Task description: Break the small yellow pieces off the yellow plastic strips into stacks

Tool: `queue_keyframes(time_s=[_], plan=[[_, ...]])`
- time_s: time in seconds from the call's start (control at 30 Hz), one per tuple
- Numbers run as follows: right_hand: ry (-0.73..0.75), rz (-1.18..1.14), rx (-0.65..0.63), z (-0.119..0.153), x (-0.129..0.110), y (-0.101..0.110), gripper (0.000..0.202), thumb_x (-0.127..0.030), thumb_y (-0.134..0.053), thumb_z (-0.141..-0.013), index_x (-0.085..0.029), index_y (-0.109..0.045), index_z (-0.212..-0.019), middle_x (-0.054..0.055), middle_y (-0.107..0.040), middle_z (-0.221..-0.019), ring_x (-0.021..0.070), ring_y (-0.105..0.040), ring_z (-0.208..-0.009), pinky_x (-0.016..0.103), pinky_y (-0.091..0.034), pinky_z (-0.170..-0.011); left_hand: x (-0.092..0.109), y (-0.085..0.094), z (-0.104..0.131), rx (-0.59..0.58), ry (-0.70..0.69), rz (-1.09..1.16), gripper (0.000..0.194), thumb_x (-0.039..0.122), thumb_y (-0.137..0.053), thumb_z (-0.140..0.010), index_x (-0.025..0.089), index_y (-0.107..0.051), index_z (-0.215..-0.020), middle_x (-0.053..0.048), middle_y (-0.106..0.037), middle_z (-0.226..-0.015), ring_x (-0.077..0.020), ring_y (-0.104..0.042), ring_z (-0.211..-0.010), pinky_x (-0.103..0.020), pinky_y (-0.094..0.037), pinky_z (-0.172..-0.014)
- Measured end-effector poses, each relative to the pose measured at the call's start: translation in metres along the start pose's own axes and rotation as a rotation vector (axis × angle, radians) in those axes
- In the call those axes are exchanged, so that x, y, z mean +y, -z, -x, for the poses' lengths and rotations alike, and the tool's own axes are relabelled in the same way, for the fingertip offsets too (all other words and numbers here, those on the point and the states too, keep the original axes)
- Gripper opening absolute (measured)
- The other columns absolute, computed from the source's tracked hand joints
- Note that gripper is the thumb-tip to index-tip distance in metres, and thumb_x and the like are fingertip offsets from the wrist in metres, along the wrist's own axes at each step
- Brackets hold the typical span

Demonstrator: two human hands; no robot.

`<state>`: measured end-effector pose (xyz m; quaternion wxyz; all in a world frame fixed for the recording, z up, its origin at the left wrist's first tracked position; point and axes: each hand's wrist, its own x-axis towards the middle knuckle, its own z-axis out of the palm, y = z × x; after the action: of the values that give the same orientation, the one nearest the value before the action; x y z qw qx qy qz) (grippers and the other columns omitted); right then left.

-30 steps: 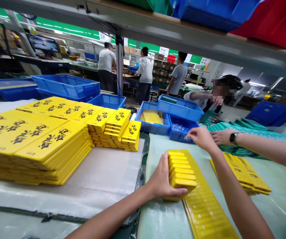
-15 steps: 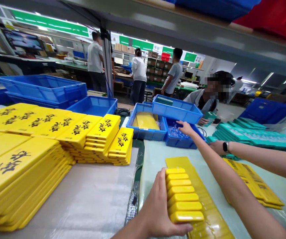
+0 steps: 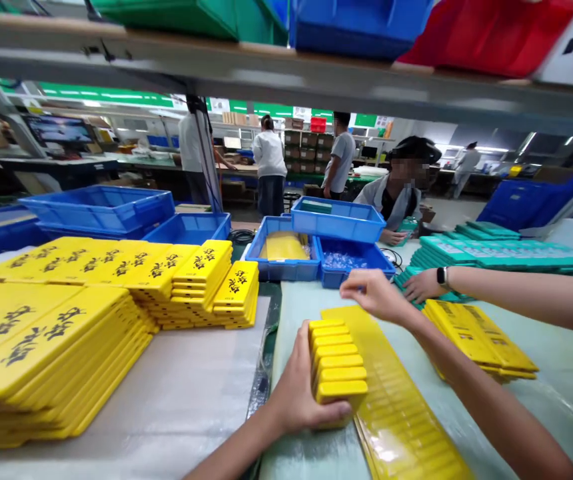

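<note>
My left hand (image 3: 300, 393) is wrapped round a row of slim yellow cases (image 3: 340, 363) with rounded ends, thumb across the near one. Just beyond and above them, my right hand (image 3: 375, 295) has its fingertips pinched together; whatever they hold, if anything, is too small to make out. Beneath it lies a long, glossy yellow sheet (image 3: 396, 393) with ridged rows, partly hidden by the right hand and the cases. Behind stands a blue bin (image 3: 356, 272) of small clear pieces.
Yellow cases with black lettering (image 3: 46, 340) are stacked at left. More blue bins (image 3: 286, 270) stand behind. At right are teal boxes (image 3: 506, 257), yellow packs (image 3: 481, 337) and another person's watch-wearing arm (image 3: 516, 293). A shelf (image 3: 246, 73) crosses overhead; a co-worker sits opposite.
My right hand has come back from the blue bin of clear pieces, its fingers now pinched. My left hand has shifted slightly left with the yellow cases. The view has turned and tilted.
</note>
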<state>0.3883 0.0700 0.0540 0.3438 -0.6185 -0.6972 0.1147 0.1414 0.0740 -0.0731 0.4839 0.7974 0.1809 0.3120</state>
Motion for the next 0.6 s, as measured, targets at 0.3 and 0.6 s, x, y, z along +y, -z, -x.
queue_keyframes(time_s=[0.3,0.6], plan=[[-0.329,0.022,0.155,-0.085,0.042,0.023,0.036,-0.034,-0.072,-0.098,-0.015,-0.068,-0.129,0.013,-0.065,-0.140,0.0297,-0.061,-0.130,0.056,-0.046,-0.114,0.000,0.000,0.004,0.051,0.036,0.001,0.152,0.090,-0.080,-0.056,0.019,0.000,-0.165,-0.027,-0.019,-0.172,-0.0471,-0.018,-0.162,-0.065,-0.013,-0.132],[0.093,-0.545,-0.487,0.078,0.032,-0.032,0.133,-0.025,-0.104,-0.037,-0.026,-0.047,-0.157,0.012,-0.059,-0.153,0.0286,-0.059,-0.137,0.040,-0.044,-0.118,-0.008,-0.002,-0.003,0.077,0.057,-0.070,0.147,0.066,-0.088,-0.060,0.028,0.007,-0.165,-0.022,-0.041,-0.163,-0.0505,-0.038,-0.153,-0.075,-0.026,-0.126]])
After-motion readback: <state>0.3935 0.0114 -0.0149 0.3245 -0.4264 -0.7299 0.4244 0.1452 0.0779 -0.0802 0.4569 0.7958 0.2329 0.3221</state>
